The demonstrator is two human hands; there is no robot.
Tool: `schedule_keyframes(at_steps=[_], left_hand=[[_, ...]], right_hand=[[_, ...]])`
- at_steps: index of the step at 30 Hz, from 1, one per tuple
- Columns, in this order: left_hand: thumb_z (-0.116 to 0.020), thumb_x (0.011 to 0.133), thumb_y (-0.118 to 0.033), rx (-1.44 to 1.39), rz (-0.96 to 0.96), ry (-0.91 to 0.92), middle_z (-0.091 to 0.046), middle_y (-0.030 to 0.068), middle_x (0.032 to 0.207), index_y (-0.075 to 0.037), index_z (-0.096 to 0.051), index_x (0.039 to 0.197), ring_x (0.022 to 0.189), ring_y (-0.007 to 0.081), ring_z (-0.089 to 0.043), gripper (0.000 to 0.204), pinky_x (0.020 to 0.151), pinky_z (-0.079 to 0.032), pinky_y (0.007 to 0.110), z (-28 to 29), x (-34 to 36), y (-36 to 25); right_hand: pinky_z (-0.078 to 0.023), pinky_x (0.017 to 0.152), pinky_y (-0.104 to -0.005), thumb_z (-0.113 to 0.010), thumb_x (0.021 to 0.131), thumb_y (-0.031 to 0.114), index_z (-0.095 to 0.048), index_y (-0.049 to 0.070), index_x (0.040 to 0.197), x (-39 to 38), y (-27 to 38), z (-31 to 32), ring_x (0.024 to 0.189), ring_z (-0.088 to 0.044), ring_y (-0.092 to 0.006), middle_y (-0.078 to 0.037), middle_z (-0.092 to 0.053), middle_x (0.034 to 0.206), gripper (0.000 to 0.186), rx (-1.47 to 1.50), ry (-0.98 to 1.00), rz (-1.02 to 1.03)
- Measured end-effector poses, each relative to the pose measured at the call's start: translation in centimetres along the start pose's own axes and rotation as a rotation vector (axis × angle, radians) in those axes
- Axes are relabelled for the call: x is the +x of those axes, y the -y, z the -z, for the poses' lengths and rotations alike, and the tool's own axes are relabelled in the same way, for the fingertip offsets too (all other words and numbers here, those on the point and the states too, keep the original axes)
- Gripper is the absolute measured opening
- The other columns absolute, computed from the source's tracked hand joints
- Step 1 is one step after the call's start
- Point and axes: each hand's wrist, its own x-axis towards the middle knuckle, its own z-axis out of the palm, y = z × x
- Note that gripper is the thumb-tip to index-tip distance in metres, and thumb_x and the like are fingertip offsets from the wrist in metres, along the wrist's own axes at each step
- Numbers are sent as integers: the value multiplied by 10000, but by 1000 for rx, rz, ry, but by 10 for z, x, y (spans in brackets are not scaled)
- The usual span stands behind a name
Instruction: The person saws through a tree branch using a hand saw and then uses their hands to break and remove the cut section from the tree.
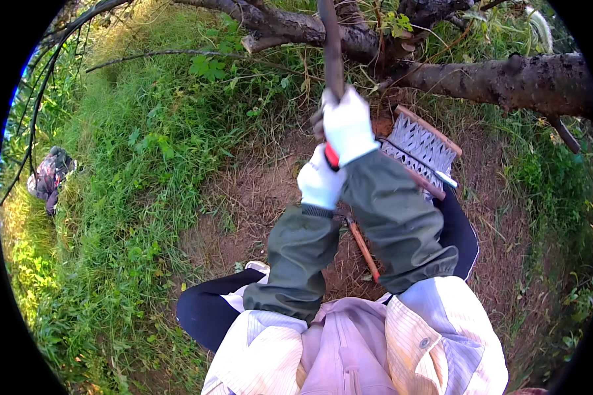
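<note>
A long, narrow dark brown bar (333,49), wood or rusty metal, rises from my hands past the tree limb. Wrapped around its lower end is my right hand (349,125) in a white glove with dark fingertips. My left hand (321,179), gloved in the same way, is closed just below and to the left. A red-and-black piece (331,157), like a tool handle, shows at the top of that fist. Whether this piece joins the bar is hidden by the gloves. Beneath my forearms, a tool with an orange handle (364,251) lies on the soil.
A low wooden stool with a woven seat (418,148) is at right, with a thin, white-tipped tool (445,178) across it. A thick tree limb (501,80) spans the top right; a thin bare branch (178,52) reaches left. A bundle of cloth (51,178) rests in the grass.
</note>
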Motion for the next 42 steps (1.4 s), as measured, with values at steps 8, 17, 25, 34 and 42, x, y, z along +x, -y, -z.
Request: schedule_keyframes(at_steps=[8, 17, 25, 34, 42], left_hand=[[-741, 691, -337, -275, 86, 107, -634, 148, 674, -101, -558, 1028, 611, 345, -632, 450, 536, -489, 408, -15, -88, 31], [-662, 760, -258, -299, -37, 150, -622, 237, 806, -15, -493, 1071, 799, 415, -605, 429, 665, -485, 453, 24, 38, -74], [-613, 813, -242, -398, -88, 19, -609, 234, 769, -29, -489, 1065, 712, 420, -602, 352, 610, -487, 477, 24, -18, -63], [-573, 869, -192, -524, 6, 287, -613, 205, 1023, -13, -470, 1200, 958, 317, -605, 390, 796, -482, 386, 37, -41, -92], [-632, 783, -324, -439, 195, 350, -614, 274, 902, -64, -376, 1295, 855, 433, -599, 629, 747, -488, 489, 56, -90, -114]], right_hand=[[-517, 554, -370, -511, 920, 322, -525, 7, 1009, -74, -54, 17, 589, -651, -260, -120, -635, 628, 328, -367, -34, -119], [-468, 435, -349, -489, 914, 181, -443, -36, 957, 35, 109, 28, 467, -534, -199, -128, -525, 619, 226, -117, 337, -215], [-511, 596, -454, -532, 857, 146, -124, 187, 1465, -69, 49, 44, 665, -632, -389, -209, -630, 747, 734, -575, -27, 421], [-485, 566, -442, -544, 871, 161, -324, 156, 1400, -74, 54, 62, 659, -615, -407, -255, -600, 707, 573, -901, -156, 364], [-514, 629, -458, -545, 851, 159, -273, 124, 1416, -118, 65, 83, 718, -632, -400, -256, -623, 801, 628, -904, 25, 306]])
